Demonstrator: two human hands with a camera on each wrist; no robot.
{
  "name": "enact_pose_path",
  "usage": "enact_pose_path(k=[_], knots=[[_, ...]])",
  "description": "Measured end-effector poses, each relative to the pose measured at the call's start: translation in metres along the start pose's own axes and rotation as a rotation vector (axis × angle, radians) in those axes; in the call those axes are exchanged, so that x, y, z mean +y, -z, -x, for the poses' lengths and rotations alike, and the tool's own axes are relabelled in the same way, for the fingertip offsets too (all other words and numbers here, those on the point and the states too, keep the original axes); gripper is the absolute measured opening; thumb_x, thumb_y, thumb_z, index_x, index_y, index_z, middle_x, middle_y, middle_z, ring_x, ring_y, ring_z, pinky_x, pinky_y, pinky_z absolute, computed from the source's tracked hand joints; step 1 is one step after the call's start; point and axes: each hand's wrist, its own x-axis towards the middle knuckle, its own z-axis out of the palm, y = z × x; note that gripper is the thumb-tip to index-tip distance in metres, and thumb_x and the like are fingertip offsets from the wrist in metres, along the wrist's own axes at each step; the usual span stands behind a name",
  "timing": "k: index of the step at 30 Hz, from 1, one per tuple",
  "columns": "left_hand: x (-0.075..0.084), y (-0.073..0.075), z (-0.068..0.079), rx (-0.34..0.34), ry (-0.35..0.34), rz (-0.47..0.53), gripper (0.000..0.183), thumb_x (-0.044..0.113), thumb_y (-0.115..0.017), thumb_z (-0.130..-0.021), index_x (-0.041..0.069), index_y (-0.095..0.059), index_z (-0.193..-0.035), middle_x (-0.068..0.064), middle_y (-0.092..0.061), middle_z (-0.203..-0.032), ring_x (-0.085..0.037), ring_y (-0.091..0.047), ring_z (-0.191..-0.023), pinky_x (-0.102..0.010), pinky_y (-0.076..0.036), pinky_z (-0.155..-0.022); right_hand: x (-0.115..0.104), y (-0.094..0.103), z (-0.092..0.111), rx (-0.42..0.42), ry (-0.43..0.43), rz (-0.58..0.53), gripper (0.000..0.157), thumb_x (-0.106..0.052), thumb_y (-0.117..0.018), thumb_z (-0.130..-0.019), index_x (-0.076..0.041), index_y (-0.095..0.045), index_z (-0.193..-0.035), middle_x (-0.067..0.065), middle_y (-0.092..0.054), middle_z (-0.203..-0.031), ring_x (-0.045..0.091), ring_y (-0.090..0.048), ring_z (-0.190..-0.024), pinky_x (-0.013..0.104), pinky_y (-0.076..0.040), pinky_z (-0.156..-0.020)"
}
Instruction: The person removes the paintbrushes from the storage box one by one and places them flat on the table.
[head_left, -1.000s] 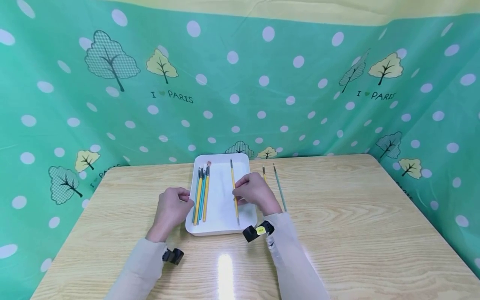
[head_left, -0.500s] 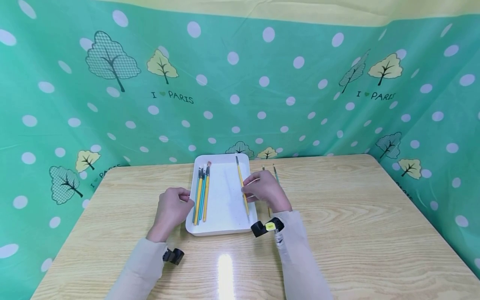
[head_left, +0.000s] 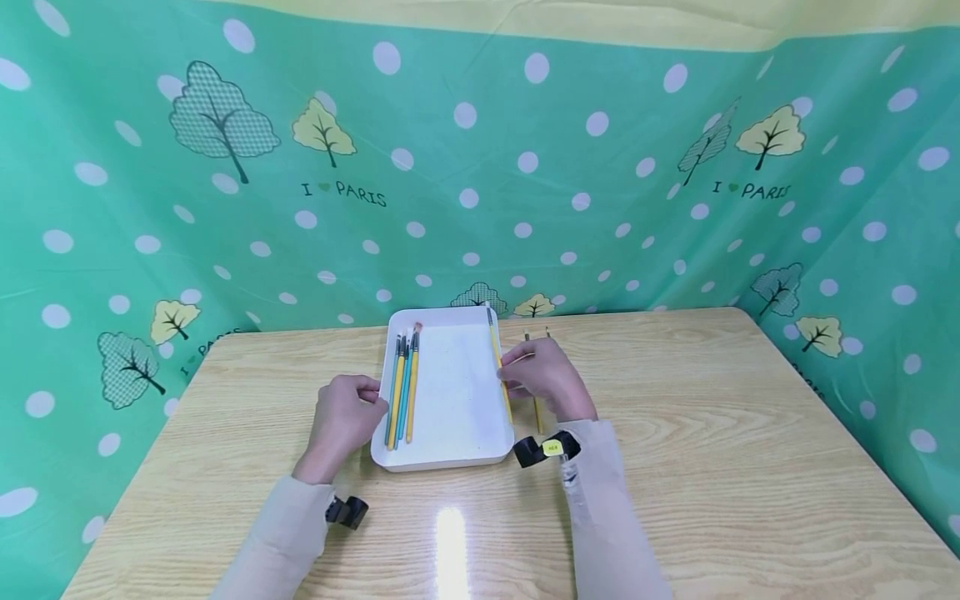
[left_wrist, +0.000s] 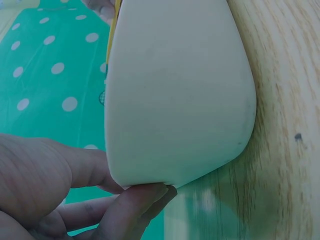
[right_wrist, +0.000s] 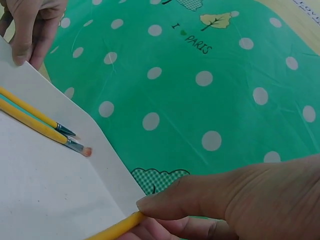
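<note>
At nine o'clock, the white tray (head_left: 453, 400) is pinched by the left hand (head_left: 347, 417); along its three o'clock edge, a yellow brush (head_left: 494, 338) is pinched by the right hand (head_left: 551, 379).

The words "I PARIS" (head_left: 362, 195), with a small green heart (head_left: 325, 187) between, repeat across the green backdrop (head_left: 491, 137).

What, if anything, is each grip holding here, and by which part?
The right grip pinches a yellow paintbrush near the middle of its length. The left grip pinches the white tray by its left rim.
</note>
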Motion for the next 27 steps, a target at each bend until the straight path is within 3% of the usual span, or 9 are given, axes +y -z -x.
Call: enact_pose_path(k=[10, 27], knots=[[0.0, 0.001, 0.001, -0.007, 0.01, -0.001, 0.035, 0.006, -0.06, -0.087, -0.006, -0.071, -0.118, -0.016, -0.072, -0.098, -0.023, -0.067, -0.082, -0.026, -0.05, -0.065, 0.007, 0.013, -0.002, 0.024, -0.019, -0.051, 0.022, -0.004, -0.073, -0.09, 0.0, -0.068, -0.11, 0.017, -0.068, -0.109, 0.024, -0.071, -0.089, 0.033, -0.063, -0.078], [0.0, 0.0, 0.0, -0.015, 0.019, 0.01, 0.036, 0.007, -0.06, -0.088, -0.006, -0.07, -0.12, -0.017, -0.071, -0.1, -0.023, -0.068, -0.083, -0.026, -0.051, -0.065, 0.015, 0.04, 0.0, 0.053, -0.044, -0.041, 0.027, -0.006, -0.071, -0.091, 0.003, -0.066, -0.116, 0.018, -0.07, -0.107, 0.022, -0.071, -0.088, 0.037, -0.062, -0.084]])
